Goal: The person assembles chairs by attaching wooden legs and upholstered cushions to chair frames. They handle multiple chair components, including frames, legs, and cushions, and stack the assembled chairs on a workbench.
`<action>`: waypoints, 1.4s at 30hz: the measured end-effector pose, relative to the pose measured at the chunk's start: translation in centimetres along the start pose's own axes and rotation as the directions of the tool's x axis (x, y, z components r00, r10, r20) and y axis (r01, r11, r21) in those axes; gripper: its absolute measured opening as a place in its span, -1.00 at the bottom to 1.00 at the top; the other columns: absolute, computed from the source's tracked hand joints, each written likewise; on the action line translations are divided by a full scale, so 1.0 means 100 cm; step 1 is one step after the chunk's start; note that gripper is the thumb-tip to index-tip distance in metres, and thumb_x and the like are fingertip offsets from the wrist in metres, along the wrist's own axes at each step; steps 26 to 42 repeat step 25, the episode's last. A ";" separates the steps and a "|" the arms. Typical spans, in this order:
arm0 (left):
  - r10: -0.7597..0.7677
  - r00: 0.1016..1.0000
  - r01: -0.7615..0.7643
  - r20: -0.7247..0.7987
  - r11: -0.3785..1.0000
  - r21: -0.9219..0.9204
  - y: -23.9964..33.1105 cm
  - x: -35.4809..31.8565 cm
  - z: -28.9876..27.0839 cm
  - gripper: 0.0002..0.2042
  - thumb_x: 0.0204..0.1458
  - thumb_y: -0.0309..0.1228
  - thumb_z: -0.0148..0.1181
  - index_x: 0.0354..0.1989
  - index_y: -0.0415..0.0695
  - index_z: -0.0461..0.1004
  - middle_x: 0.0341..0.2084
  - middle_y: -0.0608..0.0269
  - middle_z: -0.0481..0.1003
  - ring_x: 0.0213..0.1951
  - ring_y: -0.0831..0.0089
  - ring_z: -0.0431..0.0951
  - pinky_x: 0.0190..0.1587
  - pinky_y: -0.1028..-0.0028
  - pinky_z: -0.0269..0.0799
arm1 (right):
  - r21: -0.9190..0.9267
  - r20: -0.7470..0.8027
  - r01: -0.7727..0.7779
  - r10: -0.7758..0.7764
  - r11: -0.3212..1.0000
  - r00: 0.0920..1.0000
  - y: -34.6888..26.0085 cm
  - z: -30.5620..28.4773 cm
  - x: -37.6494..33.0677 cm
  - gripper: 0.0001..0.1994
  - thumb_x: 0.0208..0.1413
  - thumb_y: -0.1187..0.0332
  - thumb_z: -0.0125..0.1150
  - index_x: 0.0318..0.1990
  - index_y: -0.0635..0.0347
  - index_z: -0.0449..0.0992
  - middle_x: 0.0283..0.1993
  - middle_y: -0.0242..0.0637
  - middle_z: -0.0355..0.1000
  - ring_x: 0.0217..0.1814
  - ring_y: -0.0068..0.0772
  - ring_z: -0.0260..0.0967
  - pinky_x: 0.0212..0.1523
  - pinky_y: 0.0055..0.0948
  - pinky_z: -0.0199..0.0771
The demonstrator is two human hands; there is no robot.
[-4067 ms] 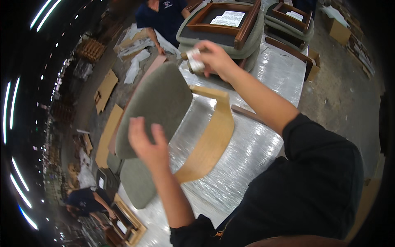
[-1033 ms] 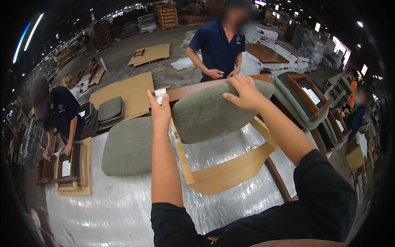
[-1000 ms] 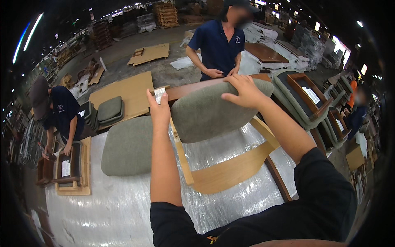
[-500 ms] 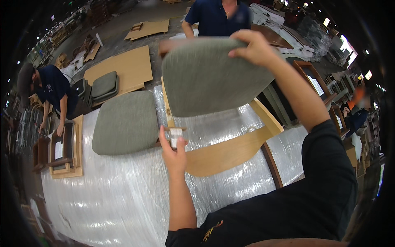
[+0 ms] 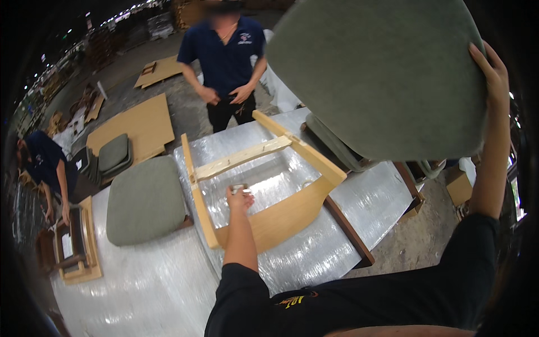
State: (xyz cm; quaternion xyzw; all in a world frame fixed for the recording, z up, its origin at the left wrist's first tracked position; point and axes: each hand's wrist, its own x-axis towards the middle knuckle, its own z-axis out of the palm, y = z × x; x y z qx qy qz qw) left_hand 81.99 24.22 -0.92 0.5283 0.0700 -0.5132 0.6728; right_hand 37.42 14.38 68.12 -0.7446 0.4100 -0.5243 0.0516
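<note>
My right hand (image 5: 494, 73) is raised at the far right, its fingers gripping the edge of a large grey-green seat cushion (image 5: 376, 78). The cushion hangs tilted in the air and covers much of the upper right. Over the opening of a light wooden chair frame (image 5: 275, 224), my left hand (image 5: 240, 201) is closed around a small white object (image 5: 239, 187) whose kind I cannot make out. The frame lies on a plastic-wrapped tabletop (image 5: 151, 281). To its left rests a second grey-green seat cushion (image 5: 147, 199).
A co-worker (image 5: 224, 62) in dark blue stands beyond the table. Another person (image 5: 45, 163) bends over a wooden frame (image 5: 81, 241) at the left. Stacked cushions (image 5: 334, 140) lie right of the chair frame, near a dark wooden rail (image 5: 348, 230). Cardboard (image 5: 140, 123) covers floor behind.
My right hand has lifted the cushion up and to the right, away from above the chair frame. My left hand still holds the small white object. The view has shifted.
</note>
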 end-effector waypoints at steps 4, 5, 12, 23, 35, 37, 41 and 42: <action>0.230 0.972 -0.196 0.051 0.910 -0.364 0.012 0.087 -0.004 -0.22 0.30 -0.60 0.07 0.52 0.44 -0.13 -0.21 0.03 0.50 -0.32 0.11 0.62 -0.20 -0.02 0.70 | -0.215 -0.086 -0.032 0.013 0.976 0.996 0.027 -0.075 -0.040 -0.35 0.10 0.11 0.48 0.29 0.28 0.53 0.07 -0.14 0.60 0.13 -0.33 0.55 0.22 -0.37 0.45; 0.251 0.967 -0.213 0.049 0.896 -0.390 0.018 0.102 -0.003 -0.20 0.30 -0.62 0.06 0.53 0.46 -0.16 -0.18 0.02 0.49 -0.29 0.10 0.61 -0.14 -0.05 0.70 | -0.260 -0.112 -0.017 -0.012 0.966 0.994 0.033 -0.084 -0.053 -0.33 0.08 0.09 0.49 0.29 0.28 0.53 0.07 -0.12 0.60 0.15 -0.28 0.54 0.24 -0.33 0.44; 0.395 0.883 -0.316 -0.254 0.900 0.301 -0.014 0.069 0.013 -0.39 0.27 -0.54 0.09 0.49 0.18 0.19 -0.52 0.10 0.51 -0.65 0.33 0.47 -0.68 0.36 0.42 | -0.632 0.023 -0.115 0.167 0.767 0.986 0.038 -0.113 -0.128 -0.41 -0.09 0.22 0.47 0.14 0.29 0.61 0.03 -0.22 0.57 0.17 -0.31 0.45 0.26 -0.31 0.37; -0.133 0.363 0.191 0.922 0.979 0.066 -0.126 -0.330 0.138 0.06 0.09 0.51 -0.04 0.63 0.13 -0.19 0.52 -0.12 0.06 0.45 -0.23 0.21 0.21 -0.37 0.41 | -0.322 0.073 -0.041 0.068 0.946 0.995 -0.017 -0.179 -0.218 -0.50 -0.04 0.29 0.55 0.09 0.25 0.63 0.00 -0.29 0.59 0.09 -0.41 0.48 0.20 -0.38 0.39; -0.076 0.326 0.384 0.942 0.921 -0.059 -0.099 -0.368 0.149 0.09 0.06 0.58 -0.13 0.65 0.23 -0.26 0.62 -0.01 -0.26 0.53 -0.22 0.06 0.24 -0.52 0.30 | -0.190 0.050 -0.002 0.012 0.982 0.999 -0.032 -0.193 -0.257 -0.63 0.04 0.35 0.57 -0.01 0.25 0.64 -0.11 -0.39 0.58 -0.04 -0.52 0.48 0.06 -0.45 0.47; -0.076 0.326 0.384 0.942 0.921 -0.059 -0.099 -0.368 0.149 0.09 0.06 0.58 -0.13 0.65 0.23 -0.26 0.62 -0.01 -0.26 0.53 -0.22 0.06 0.24 -0.52 0.30 | -0.190 0.050 -0.002 0.012 0.982 0.999 -0.032 -0.193 -0.257 -0.63 0.04 0.35 0.57 -0.01 0.25 0.64 -0.11 -0.39 0.58 -0.04 -0.52 0.48 0.06 -0.45 0.47; -0.076 0.326 0.384 0.942 0.921 -0.059 -0.099 -0.368 0.149 0.09 0.06 0.58 -0.13 0.65 0.23 -0.26 0.62 -0.01 -0.26 0.53 -0.22 0.06 0.24 -0.52 0.30 | -0.190 0.050 -0.002 0.012 0.982 0.999 -0.032 -0.193 -0.257 -0.63 0.04 0.35 0.57 -0.01 0.25 0.64 -0.11 -0.39 0.58 -0.04 -0.52 0.48 0.06 -0.45 0.47; -0.076 0.326 0.384 0.942 0.921 -0.059 -0.099 -0.368 0.149 0.09 0.06 0.58 -0.13 0.65 0.23 -0.26 0.62 -0.01 -0.26 0.53 -0.22 0.06 0.24 -0.52 0.30 | -0.190 0.050 -0.002 0.012 0.982 0.999 -0.032 -0.193 -0.257 -0.63 0.04 0.35 0.57 -0.01 0.25 0.64 -0.11 -0.39 0.58 -0.04 -0.52 0.48 0.06 -0.45 0.47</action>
